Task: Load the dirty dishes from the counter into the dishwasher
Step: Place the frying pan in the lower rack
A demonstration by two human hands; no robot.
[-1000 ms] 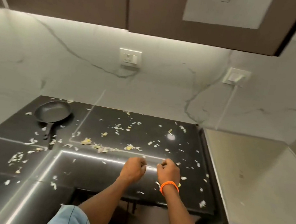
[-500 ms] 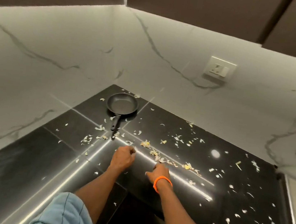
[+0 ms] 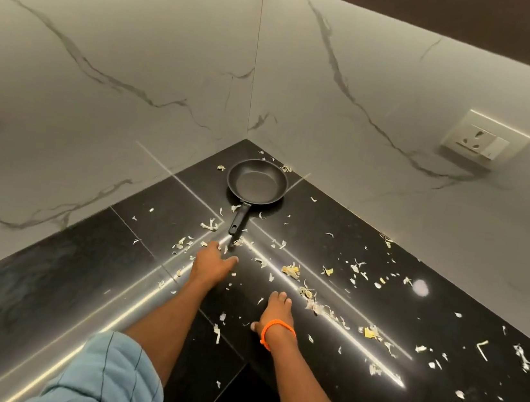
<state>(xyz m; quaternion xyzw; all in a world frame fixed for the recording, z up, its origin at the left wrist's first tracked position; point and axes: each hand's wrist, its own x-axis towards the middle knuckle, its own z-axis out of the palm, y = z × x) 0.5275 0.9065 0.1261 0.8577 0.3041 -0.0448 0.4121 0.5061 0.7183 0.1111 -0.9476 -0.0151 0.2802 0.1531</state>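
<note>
Now, pan (image 3: 257, 183): black, empty, upright on the black counter (image 3: 336, 237), deep in the corner where the 2 marble walls (image 3: 138, 76) meet.
Pan handle (image 3: 239, 219): pointing toward the camera, free end just beyond the left hand.
Left hand (image 3: 213, 266): palm down, low over the counter, fingers (image 3: 217, 246) straight and slightly spread toward the handle end; close to it, not touching as far as visible; holding nothing.
Right hand (image 3: 276, 310): palm down near the inner counter edge, well apart from the pan; fingers pointing forward, close together, tips seemingly on the counter; holding nothing.
Wristband (image 3: 277, 329): orange, on the right wrist.
Sleeve (image 3: 108, 379): light blue, on the left arm, bottom of view.
Scraps (image 3: 291, 268): pale white and yellow peelings scattered across the counter, densest right of the hands, a few around the pan.
Socket (image 3: 480, 141): white, on the right-hand wall, above the counter.
Cabinets (image 3: 449, 16): dark, along the top edge.
Dishwasher: not in view.
</note>
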